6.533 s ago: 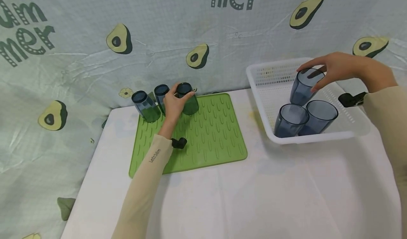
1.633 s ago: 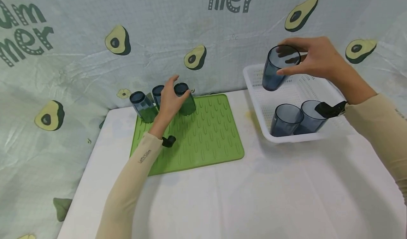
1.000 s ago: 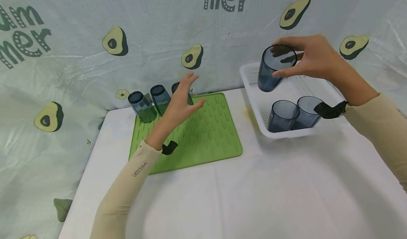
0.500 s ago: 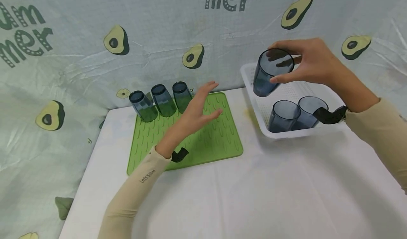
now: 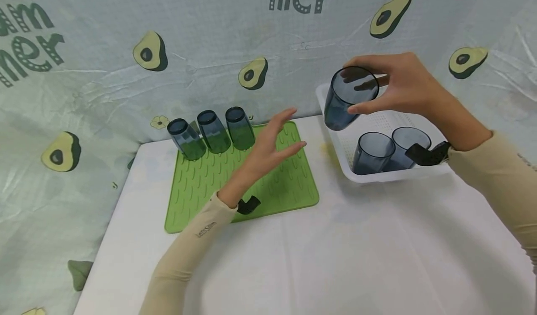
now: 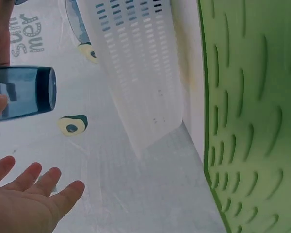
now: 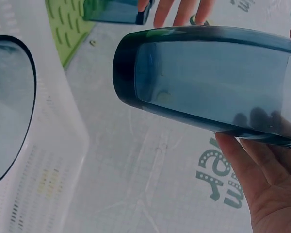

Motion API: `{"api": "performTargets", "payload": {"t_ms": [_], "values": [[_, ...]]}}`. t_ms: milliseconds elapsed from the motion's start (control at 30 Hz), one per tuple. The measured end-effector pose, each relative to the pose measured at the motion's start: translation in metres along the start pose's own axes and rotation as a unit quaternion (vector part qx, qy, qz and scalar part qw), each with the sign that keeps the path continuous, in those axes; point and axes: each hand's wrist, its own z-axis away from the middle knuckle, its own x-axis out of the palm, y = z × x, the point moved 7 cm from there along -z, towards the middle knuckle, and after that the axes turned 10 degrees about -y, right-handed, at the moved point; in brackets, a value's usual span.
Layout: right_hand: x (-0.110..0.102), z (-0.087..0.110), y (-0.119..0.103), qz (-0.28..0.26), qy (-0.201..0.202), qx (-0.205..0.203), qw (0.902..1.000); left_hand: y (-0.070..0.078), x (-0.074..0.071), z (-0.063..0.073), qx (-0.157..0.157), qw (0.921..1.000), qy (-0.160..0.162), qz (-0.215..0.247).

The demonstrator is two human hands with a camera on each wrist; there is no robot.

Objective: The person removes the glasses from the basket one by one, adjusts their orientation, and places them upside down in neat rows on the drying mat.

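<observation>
My right hand (image 5: 407,82) grips a blue-tinted drinking glass (image 5: 341,105) near its rim and holds it, rim up and slightly tilted, above the left side of a white plastic basket (image 5: 341,163). In the right wrist view the fingers pinch the rim end of this glass (image 7: 199,82). Over the green mat (image 5: 293,189), my left hand (image 5: 266,152) reaches toward the basket, fingers spread, holding nothing. Several fingers of the left hand (image 6: 29,204) show in the left wrist view, below the held glass (image 6: 19,92). Three similar glasses (image 5: 214,133) stand upside down along the mat's back edge.
Two more glasses (image 5: 373,154) stand rim up in the basket's front part. Behind the table hangs a pale sheet (image 5: 201,35) printed with avocados. A white cloth (image 5: 335,254) covers the table in front of mat and basket.
My right hand has lifted the glass out of the basket and carried it left. My left hand has let go of the rightmost upside-down glass and moved right, toward the basket.
</observation>
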Motion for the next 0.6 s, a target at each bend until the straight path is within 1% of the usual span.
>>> {"api": "performTargets", "payload": {"t_ms": [100, 233, 400, 500, 600], "values": [[0.002, -0.002, -0.004, 0.0, 0.0, -0.007, 1.0, -0.001, 0.006, -0.003, -0.004, 0.9996, 0.009, 0.027], [0.004, -0.005, -0.009, 0.001, 0.0, -0.019, 0.9998, 0.0, 0.011, -0.007, 0.0, 0.9989, 0.005, 0.046], [0.007, -0.008, -0.016, -0.006, -0.002, -0.032, 0.9995, -0.001, 0.012, -0.009, 0.008, 0.997, 0.009, 0.077], [0.009, -0.011, -0.021, -0.015, -0.002, -0.042, 0.999, -0.004, 0.012, -0.01, 0.011, 0.9942, 0.02, 0.105], [0.01, -0.013, -0.025, -0.026, 0.0, -0.05, 0.9984, -0.006, 0.011, -0.011, 0.022, 0.9904, 0.028, 0.133]]}}
